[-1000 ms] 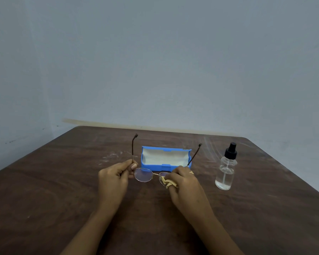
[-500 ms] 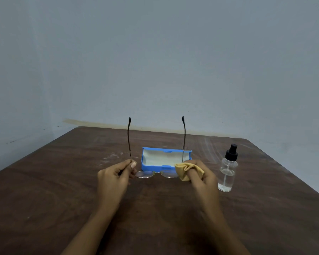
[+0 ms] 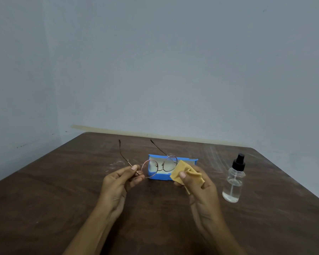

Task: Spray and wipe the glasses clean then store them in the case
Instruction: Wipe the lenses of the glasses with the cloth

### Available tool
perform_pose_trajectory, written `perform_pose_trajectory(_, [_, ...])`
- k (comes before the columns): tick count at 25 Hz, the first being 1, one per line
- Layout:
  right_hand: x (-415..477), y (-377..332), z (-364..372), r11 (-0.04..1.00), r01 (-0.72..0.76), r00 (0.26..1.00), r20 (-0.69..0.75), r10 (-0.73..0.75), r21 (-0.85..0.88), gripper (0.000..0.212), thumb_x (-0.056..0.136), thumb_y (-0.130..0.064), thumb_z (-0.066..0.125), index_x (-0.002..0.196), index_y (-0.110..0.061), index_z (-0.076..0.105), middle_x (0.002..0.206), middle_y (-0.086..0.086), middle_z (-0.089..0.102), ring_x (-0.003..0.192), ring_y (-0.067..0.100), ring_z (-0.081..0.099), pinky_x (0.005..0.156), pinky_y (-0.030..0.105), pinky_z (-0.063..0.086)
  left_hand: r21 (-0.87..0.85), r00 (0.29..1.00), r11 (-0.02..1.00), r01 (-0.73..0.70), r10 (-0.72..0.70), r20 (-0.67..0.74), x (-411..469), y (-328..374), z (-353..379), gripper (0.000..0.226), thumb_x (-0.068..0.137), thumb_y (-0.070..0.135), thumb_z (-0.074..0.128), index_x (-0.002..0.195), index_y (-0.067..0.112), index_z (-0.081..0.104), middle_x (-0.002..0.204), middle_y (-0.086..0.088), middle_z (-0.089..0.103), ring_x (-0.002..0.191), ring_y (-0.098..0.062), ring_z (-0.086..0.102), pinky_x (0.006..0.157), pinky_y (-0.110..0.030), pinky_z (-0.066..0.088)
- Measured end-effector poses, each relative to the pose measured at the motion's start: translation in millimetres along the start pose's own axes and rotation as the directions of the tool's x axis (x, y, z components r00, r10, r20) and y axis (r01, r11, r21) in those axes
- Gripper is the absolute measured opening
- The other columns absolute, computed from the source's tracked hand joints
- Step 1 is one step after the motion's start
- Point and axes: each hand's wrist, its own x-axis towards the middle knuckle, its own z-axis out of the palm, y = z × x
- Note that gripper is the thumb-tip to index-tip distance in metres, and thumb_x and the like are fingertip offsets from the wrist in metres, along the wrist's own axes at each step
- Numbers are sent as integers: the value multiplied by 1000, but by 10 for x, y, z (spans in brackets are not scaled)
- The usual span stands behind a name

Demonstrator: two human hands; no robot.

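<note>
Glasses [image 3: 159, 165] now tilted with lenses facing near, left hand [image 3: 118, 183] pinching the left hinge, right hand [image 3: 199, 183] off the frame, clamped on yellow cloth [image 3: 184, 173]

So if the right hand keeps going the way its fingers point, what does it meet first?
Probably the round-lens metal glasses, then the open blue case behind; depth is unclear from this view.
</note>
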Motion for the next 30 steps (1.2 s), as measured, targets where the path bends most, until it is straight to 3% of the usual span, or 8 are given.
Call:
perform_pose_trajectory(2, [9,10,97,966,140,989,-22,-148,-217,14,67,-15,78,77,-22,70,70,-8,71,67,-1,63,58,11,49,-81,998,995,58,-57,12,12,33,2,33,83,-5,51,57,3,71,51,-5,68,46,-10,65,46,-14,53])
perform_pose_trajectory(5, [95,52,298,565,467,833,122,-540,-680,21,74,-4,65,81,-23,69,71,-13,65,75,-12,55,64,1,39,-170,993,978,119,-116,25,10,70,16,38,83,-6,49,52,2,71,52,-7,69,47,-11,66,46,-15,53])
perform_pose_trajectory(8, [174,141,483,177,604,675,380,-632,-777,30,77,-6,48,100,-10,67,89,1,64,85,1,52,70,13,45,-219,989,965,147,-143,35,27,72,10,39,83,-8,47,52,-1,70,54,-8,69,47,-12,66,44,-16,53])
perform_pose_trajectory(12, [204,309,538,-87,654,571,565,-596,-752,32,78,-6,50,107,-5,64,96,7,65,85,15,54,63,24,48,-207,987,965,161,-152,58,52,17,10,38,84,-9,47,54,-2,70,56,-8,70,49,-12,67,45,-16,53])
perform_pose_trajectory(17, [168,359,543,-158,684,564,654,-504,-712,40,78,-12,45,115,-6,60,113,0,45,96,16,47,64,20,45,-237,988,960,151,-140,63,52,48,21,10,58,-5,65,50,0,70,54,-7,70,50,-10,67,45,-15,52])
perform_pose_trajectory(22, [133,357,448,-146,742,511,693,-508,-654,33,80,-10,50,111,-8,60,108,0,49,93,17,49,63,22,48,-176,988,973,151,-141,66,59,20,-3,42,83,-10,46,51,2,71,55,-5,70,51,-9,66,47,-15,53])
perform_pose_trajectory(27, [107,315,394,-156,699,548,664,-509,-698,32,78,-12,50,105,-6,65,97,6,67,90,17,52,58,23,51,-123,976,970,209,-199,92,27,39,6,37,83,-6,48,55,1,71,54,-6,70,47,-9,65,45,-13,52])
perform_pose_trajectory(30, [121,295,390,-122,651,591,601,-538,-749,31,79,-14,50,105,-6,66,94,6,68,85,18,62,60,24,53,-77,972,973,215,-206,117,15,47,11,23,84,-5,49,74,-4,70,57,-6,70,48,-8,64,48,-13,53])
